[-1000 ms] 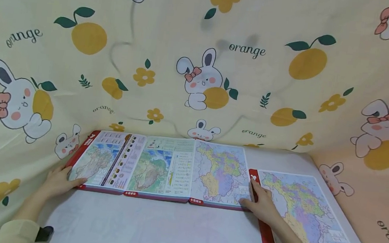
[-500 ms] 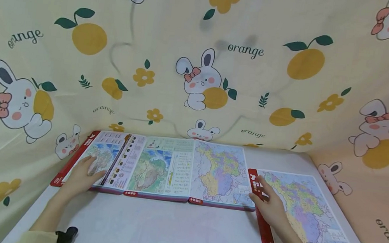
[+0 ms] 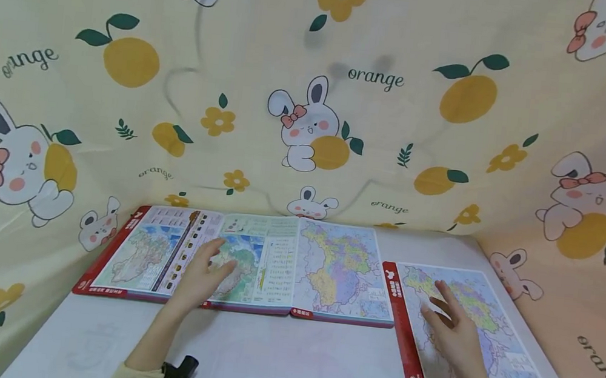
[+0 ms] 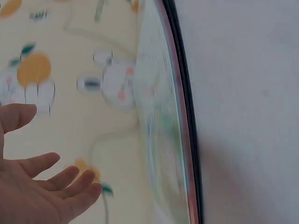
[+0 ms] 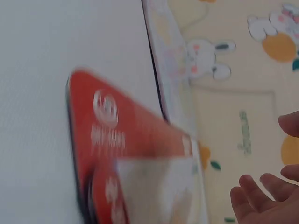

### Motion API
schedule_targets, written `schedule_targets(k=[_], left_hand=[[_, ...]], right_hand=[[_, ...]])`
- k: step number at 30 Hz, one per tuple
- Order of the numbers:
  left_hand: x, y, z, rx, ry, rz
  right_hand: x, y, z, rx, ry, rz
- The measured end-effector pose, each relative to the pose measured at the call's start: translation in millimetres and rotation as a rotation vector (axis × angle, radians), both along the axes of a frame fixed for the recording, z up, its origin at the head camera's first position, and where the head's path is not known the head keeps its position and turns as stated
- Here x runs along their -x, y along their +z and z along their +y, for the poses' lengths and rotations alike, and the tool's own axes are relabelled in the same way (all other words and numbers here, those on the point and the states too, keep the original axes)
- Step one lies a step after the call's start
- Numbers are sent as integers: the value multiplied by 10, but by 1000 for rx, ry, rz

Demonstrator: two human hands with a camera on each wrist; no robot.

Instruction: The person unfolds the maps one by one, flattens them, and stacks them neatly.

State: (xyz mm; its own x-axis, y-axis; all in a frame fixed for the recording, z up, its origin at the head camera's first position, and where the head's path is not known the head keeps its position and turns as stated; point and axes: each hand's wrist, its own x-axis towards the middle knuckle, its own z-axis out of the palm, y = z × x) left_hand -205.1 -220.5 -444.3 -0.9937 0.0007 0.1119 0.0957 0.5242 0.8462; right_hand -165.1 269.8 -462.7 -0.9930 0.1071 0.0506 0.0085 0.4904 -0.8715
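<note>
Three colourful maps lie edge to edge in a row at the table's back: a red-bordered left map [image 3: 145, 259], a green middle map [image 3: 278, 272] and a pastel right map [image 3: 339, 271]. My left hand [image 3: 201, 279] hovers over the middle map with spread fingers, holding nothing. A separate red-edged map [image 3: 517, 355] lies nearer to me at the right, its far left corner by the row's right end. Above it is my right hand [image 3: 455, 337], fingers loosely spread and holding nothing. In the right wrist view, the red border [image 5: 126, 126] is blurred.
The white table [image 3: 276, 357] carries all the maps. Behind and around it hangs a yellow cloth [image 3: 262, 45] printed with rabbits and oranges. The row's far edge sits close to this cloth.
My left hand has left the row's left edge and moved right over the middle map. My right hand has moved right, from the row's right end to over the separate map.
</note>
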Motion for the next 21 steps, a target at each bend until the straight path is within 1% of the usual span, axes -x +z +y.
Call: schedule_targets(k=[2, 5, 9, 13, 15, 17, 21], left_hand=[[11, -19, 195, -27, -40, 15], [14, -39, 478, -24, -97, 40], [9, -76, 819, 9, -194, 31], [-10, -112, 1124, 27, -325, -8], [-23, -126, 1270, 49, -392, -19], [-38, -131, 1418, 86, -450, -30], [-82, -160, 1722, 197, -552, -26]], right_hand=[[-41, -21, 124, -11, -5, 21], [-90, -63, 333, -42, 0, 39], [-126, -110, 626, -124, -16, -1], [-139, -125, 903, -229, -28, -69], [-137, -130, 1021, -269, -28, -98], [-130, -148, 1130, -311, -21, -99], [-117, -172, 1312, -384, -12, -125]])
